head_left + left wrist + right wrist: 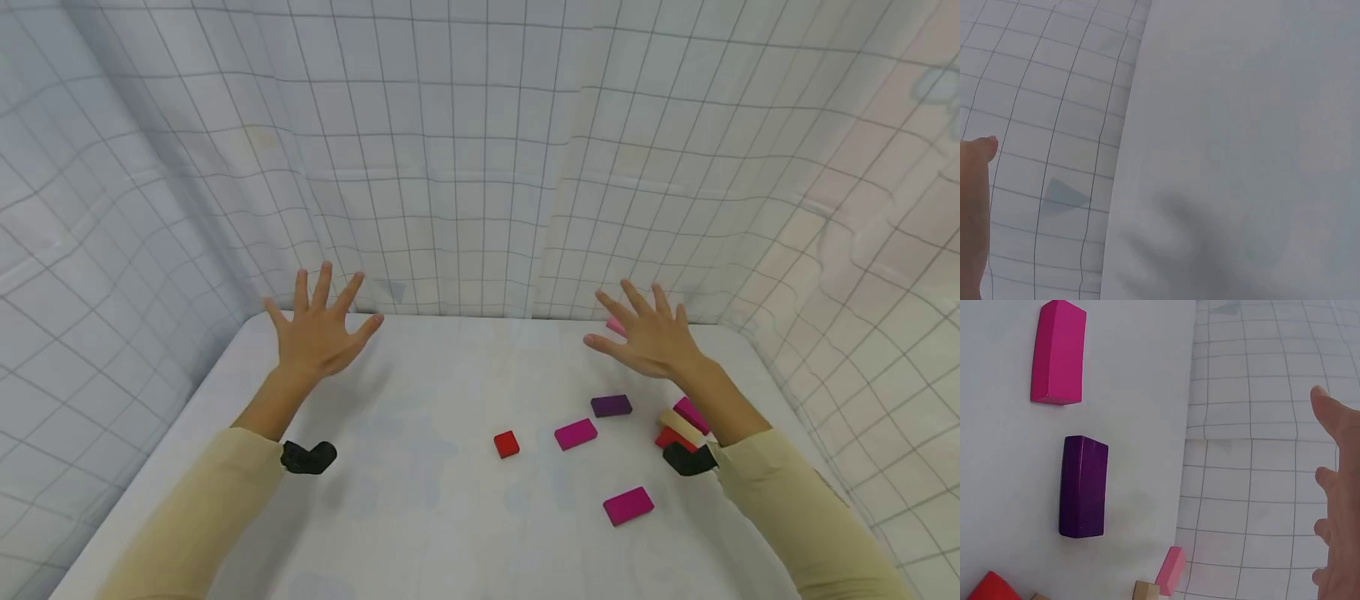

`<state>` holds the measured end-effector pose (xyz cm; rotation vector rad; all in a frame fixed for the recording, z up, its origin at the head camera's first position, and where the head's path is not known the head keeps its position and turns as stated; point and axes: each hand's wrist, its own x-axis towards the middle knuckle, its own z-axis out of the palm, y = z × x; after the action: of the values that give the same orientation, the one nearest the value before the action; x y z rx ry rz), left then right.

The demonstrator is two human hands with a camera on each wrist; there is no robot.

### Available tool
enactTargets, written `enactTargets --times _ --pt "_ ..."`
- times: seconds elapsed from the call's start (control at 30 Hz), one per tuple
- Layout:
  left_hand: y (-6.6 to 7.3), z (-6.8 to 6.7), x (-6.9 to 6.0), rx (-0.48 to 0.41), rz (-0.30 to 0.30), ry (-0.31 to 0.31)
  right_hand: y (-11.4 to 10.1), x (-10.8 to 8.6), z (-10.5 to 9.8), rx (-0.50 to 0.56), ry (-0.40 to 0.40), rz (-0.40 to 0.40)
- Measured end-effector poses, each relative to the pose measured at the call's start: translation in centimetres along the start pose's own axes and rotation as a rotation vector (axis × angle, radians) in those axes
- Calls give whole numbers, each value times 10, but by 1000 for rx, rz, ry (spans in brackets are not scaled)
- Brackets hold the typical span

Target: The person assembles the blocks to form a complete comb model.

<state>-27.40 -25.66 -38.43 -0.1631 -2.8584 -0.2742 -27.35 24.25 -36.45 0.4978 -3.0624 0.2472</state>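
Observation:
My left hand point(315, 333) hovers over the left back of the white table with fingers spread and holds nothing; only its thumb point(975, 156) side shows in the left wrist view. Over the back right, my right hand point(652, 337) is also spread and empty. Partly behind its fingers lies a pink block point(617, 327). Nearest below that hand is a purple block point(611, 406). Toward the middle lie a magenta block point(576, 434) and a small red block point(506, 444). Another magenta block point(628, 506) sits closer to the front.
Beside the right wrist, a tan block point(681, 426) lies between a magenta block point(692, 414) and a red block point(675, 439), partly hidden by the arm. Gridded white cloth point(480, 167) hangs behind and along both sides of the table point(420, 517).

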Motion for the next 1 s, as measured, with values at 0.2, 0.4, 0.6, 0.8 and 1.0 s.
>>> enactTargets --times 0.2,0.4,0.6,0.8,1.0 --pt "27 13 -1 -59 104 48 12 -7 9 54 -14 -80" --pt "62 32 -7 -129 223 -4 26 -18 28 193 -91 -219" --pt "105 54 -18 -258 435 -73 38 -27 45 321 -211 -235" --pt "148 77 -30 -409 640 -231 47 -29 62 424 -302 -234" --pt "188 101 -37 -462 707 -391 48 -28 72 447 -340 -192"
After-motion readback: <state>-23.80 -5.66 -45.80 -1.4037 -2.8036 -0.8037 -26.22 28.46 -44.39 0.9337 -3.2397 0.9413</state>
